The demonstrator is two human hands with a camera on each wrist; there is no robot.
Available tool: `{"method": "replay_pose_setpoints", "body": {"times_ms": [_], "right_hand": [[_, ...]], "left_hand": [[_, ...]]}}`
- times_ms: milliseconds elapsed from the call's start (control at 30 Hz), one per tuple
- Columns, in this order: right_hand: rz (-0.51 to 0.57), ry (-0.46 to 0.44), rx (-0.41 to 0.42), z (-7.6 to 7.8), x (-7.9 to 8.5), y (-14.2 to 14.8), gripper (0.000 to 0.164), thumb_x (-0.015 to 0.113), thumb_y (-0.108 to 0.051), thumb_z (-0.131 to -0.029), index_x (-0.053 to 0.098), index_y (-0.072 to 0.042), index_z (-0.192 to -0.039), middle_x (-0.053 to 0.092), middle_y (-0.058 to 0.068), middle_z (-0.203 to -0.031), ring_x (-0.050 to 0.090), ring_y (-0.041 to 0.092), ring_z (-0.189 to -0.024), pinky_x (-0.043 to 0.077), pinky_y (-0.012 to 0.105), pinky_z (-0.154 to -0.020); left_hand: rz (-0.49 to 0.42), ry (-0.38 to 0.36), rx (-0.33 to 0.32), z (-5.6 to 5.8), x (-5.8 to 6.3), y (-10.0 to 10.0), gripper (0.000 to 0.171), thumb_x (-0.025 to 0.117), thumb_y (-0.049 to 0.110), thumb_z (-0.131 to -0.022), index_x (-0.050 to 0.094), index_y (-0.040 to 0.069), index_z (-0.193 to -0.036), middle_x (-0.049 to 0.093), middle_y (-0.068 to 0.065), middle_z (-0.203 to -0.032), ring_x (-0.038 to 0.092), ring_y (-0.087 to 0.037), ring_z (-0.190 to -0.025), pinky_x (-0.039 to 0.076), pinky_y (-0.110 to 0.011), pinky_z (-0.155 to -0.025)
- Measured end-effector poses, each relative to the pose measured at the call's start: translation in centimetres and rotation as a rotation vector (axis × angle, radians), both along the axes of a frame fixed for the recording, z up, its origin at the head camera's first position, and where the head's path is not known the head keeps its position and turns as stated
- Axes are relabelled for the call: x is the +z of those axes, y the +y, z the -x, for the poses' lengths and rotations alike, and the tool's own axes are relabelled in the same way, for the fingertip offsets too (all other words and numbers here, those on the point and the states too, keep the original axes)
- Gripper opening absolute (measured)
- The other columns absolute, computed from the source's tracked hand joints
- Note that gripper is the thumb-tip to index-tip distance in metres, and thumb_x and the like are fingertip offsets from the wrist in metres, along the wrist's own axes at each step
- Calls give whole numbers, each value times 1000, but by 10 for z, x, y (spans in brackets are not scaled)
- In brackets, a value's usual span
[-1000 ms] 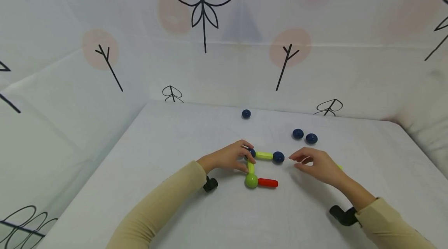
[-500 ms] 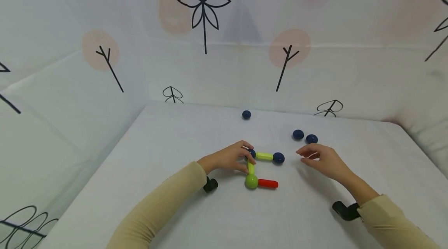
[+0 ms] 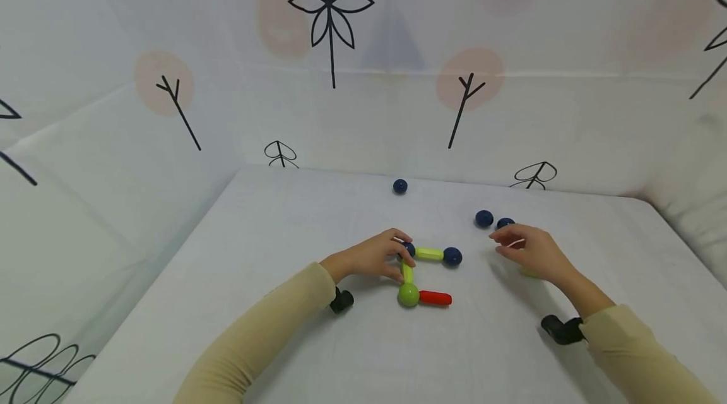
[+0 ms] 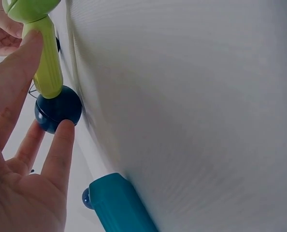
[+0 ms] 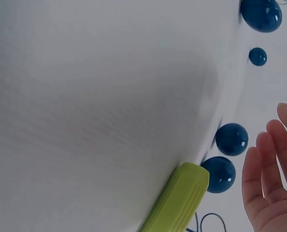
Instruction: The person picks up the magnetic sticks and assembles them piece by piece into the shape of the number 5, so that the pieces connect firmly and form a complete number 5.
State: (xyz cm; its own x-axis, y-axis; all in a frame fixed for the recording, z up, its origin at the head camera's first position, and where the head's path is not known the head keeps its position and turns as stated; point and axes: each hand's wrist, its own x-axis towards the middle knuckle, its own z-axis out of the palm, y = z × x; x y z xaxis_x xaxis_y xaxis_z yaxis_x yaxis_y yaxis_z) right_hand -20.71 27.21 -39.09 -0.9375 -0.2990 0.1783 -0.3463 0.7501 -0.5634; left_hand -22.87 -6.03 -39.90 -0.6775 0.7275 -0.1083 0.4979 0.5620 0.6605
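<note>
A magnetic toy frame lies on the white table [image 3: 284, 303]. It is made of a dark blue corner ball [image 3: 408, 247], a yellow-green rod [image 3: 428, 254], another blue ball [image 3: 452, 257], a short green rod [image 3: 406, 272], a green ball [image 3: 407, 295] and a red rod [image 3: 435, 297]. My left hand [image 3: 401, 259] pinches the corner ball [image 4: 58, 108], thumb on the green rod [image 4: 49, 63]. My right hand [image 3: 502, 243] hovers with relaxed fingers [image 5: 264, 188], holding nothing, just beside two loose blue balls [image 3: 484, 219] [image 3: 505, 223]. A loose yellow-green rod [image 3: 529, 274] [image 5: 175, 203] lies under it.
A single blue ball [image 3: 400, 186] sits near the table's back edge. A teal rod [image 4: 121, 203] shows by my left palm in the left wrist view. Printed fabric walls [image 3: 341, 107] close in the table at the back and sides.
My right hand has moved away from the frame, back and to the right, up to the pair of loose blue balls. The left hand and the frame have stayed put.
</note>
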Motion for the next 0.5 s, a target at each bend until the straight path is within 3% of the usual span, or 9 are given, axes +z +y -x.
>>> {"method": "replay_pose_setpoints", "body": {"times_ms": [433,500], "right_hand": [[9,0,-23,16,-3,12,24,66,0,-91,66,6,-115,68,22,-111,63,36,-100,56,38,-83],[10,2,-29,17,-4,13,24,66,1,-91,66,6,-115,68,22,-111,62,38,-101,55,42,-84]], "left_hand": [[13,15,-5,-1,2,1,30,80,10,-85,73,9,-114,39,-9,-148,43,-22,-134,38,-22,-107],[19,19,-6,-1,2,1,30,80,11,-85,73,10,-114,39,-9,-149,43,-22,-134,38,-22,-107]]}}
